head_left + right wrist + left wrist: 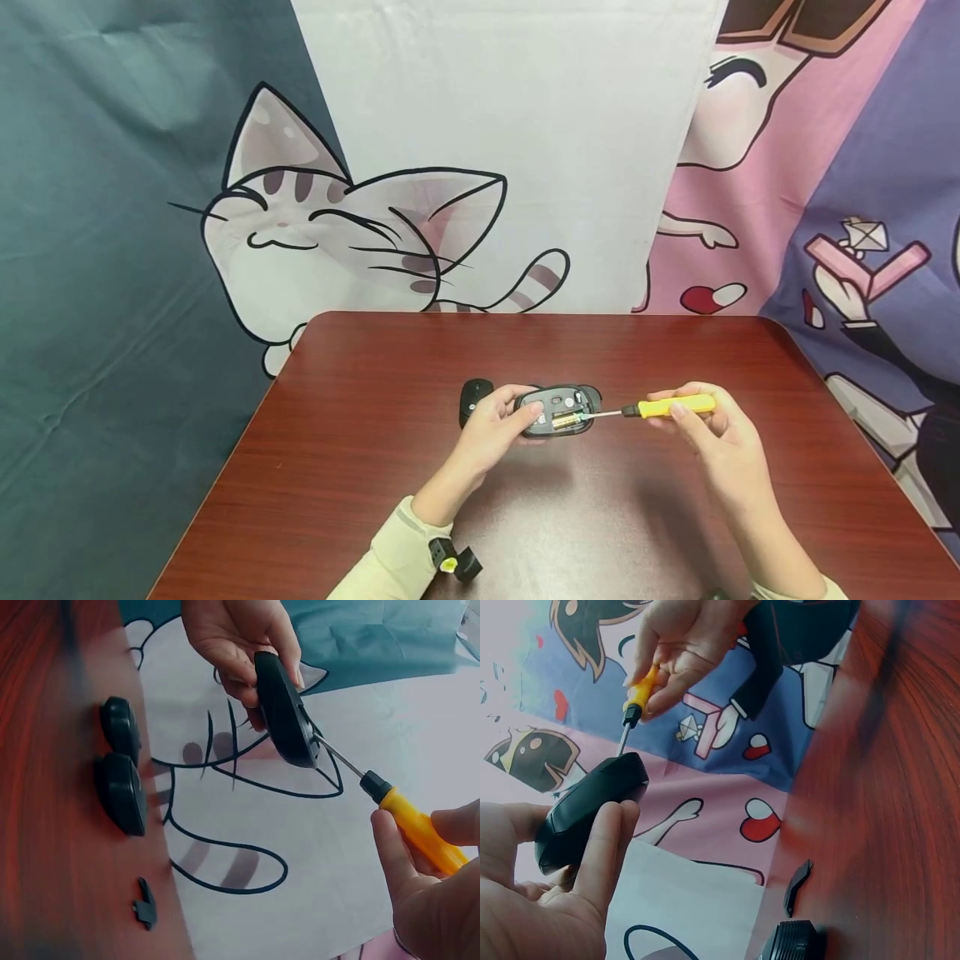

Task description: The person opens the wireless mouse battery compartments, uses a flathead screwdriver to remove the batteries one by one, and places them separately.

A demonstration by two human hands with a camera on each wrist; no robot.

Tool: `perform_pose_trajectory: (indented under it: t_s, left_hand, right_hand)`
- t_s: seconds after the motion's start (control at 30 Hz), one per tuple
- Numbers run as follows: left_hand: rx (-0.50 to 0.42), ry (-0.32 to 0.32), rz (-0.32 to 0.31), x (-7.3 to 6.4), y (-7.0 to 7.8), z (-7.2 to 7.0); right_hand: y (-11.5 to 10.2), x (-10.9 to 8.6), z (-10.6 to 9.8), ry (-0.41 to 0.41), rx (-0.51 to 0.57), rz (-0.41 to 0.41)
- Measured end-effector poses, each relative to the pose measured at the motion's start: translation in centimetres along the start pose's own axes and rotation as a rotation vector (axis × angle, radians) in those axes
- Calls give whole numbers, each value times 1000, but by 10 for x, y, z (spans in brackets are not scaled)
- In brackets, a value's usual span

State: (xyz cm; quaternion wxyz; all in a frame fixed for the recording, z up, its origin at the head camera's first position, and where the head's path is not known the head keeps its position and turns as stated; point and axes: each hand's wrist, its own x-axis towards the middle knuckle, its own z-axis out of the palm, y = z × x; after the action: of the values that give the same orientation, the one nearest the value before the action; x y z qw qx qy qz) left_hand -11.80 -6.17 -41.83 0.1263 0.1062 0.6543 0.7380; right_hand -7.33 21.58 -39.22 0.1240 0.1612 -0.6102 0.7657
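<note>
Held above the table, a black computer mouse [551,402] has its underside turned up and its battery compartment uncovered, with a battery [564,422] showing inside. My left hand [495,427] grips the mouse by its left end, the thumb on the underside and the fingers beneath. From the other side, my right hand [727,437] holds a screwdriver [677,406] by its yellow handle. The metal shaft [339,756] points level at the mouse, its tip right at the end of the battery. In the left wrist view the mouse's body [592,814] hides that tip.
Two more black mice, one nearer [121,795] and one farther [120,727], rest on the reddish-brown table [360,500]. A small black cover piece [145,904] lies close to them. A cloth with cartoon prints [510,100] hangs behind the table's back edge.
</note>
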Motion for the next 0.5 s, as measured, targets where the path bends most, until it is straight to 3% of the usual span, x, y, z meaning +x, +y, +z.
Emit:
perform_pose_trajectory:
  t_s: [0.07, 0.17, 0.27, 0.37, 0.5]
  left_hand:
    - [6, 2, 0, 0, 0, 1]
    - [20, 7, 8, 0, 0, 1]
    - [53, 25, 16, 1, -1, 2]
    - [113, 50, 19, 2, -2, 4]
    - [205, 84, 28, 1, -4, 8]
  right_hand:
    - [-3, -3, 3, 27, -131, -6]
    - [-10, -8, 13, 69, -493, -68]
    - [-14, -13, 25, 81, -816, -204]
    - [-13, -15, 37, 57, -967, -347]
    - [-8, -17, 50, 10, -1069, -519]
